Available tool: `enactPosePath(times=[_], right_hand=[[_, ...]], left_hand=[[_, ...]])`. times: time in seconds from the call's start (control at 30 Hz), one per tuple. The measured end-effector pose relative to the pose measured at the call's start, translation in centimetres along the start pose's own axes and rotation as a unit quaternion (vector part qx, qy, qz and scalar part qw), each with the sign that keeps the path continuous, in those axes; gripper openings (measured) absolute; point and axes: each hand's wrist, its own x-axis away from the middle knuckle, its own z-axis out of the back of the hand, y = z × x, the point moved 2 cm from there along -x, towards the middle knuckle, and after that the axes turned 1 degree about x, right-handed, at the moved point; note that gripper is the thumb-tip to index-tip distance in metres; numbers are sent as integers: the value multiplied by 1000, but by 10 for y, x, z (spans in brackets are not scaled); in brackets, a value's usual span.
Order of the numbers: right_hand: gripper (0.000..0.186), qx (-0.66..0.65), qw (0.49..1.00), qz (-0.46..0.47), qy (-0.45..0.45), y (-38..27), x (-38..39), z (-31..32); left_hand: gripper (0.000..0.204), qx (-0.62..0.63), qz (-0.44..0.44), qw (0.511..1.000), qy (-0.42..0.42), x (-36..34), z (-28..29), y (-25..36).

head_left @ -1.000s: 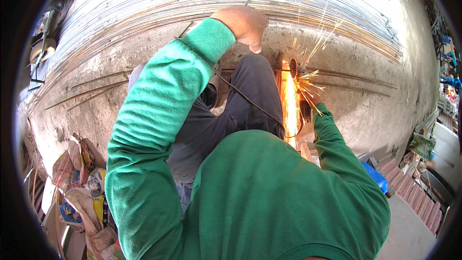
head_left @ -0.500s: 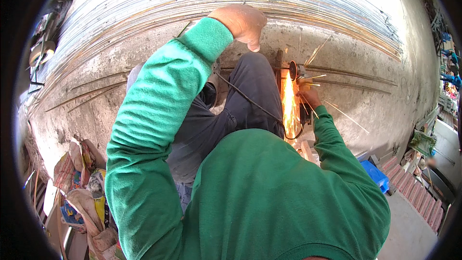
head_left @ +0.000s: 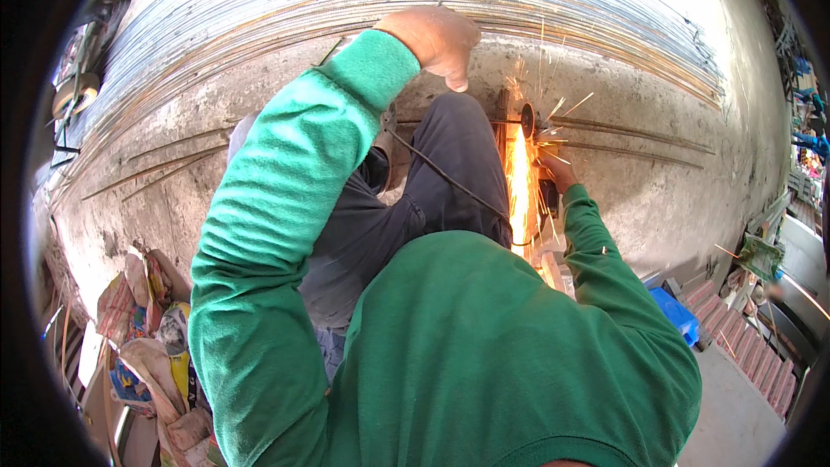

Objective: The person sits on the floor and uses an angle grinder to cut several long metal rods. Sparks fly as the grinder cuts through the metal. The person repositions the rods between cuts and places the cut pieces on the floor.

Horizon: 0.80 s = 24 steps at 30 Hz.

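My right hand (head_left: 560,175) is wrapped round an angle grinder (head_left: 545,143), largely hidden by sparks and the hand. Its dark disc (head_left: 527,120) stands on edge against thin metal rods lying across a rusty metal piece (head_left: 502,108). A bright stream of sparks (head_left: 520,190) pours from the disc toward me, and single sparks fly off to the right. My left hand (head_left: 437,41) is raised just beyond my bent knee, one digit stretched down and nothing visible in it. Its other fingers are mostly out of sight.
Long steel bars (head_left: 346,22) lie in a wide bundle along the far side. Loose rods (head_left: 640,130) rest on the concrete floor. A black cable (head_left: 445,175) crosses my leg. Sacks and rags (head_left: 151,355) pile at left; a blue container (head_left: 674,316) is at right.
The sparks have spread wider, with some now flying far to the right. My right hand and the grinder have barely shifted; my left hand stays in place.
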Motion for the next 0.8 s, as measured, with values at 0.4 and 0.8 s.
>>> enactPosePath(times=[0.4,0.8], right_hand=[[19,359,930,76,-37,6,-21,20],[21,209,978,-13,21,-3,-29,10]], left_hand=[[82,-13,-14,1000,6,-3,1,1],[83,-8,-4,1000,2,0,2,1]])
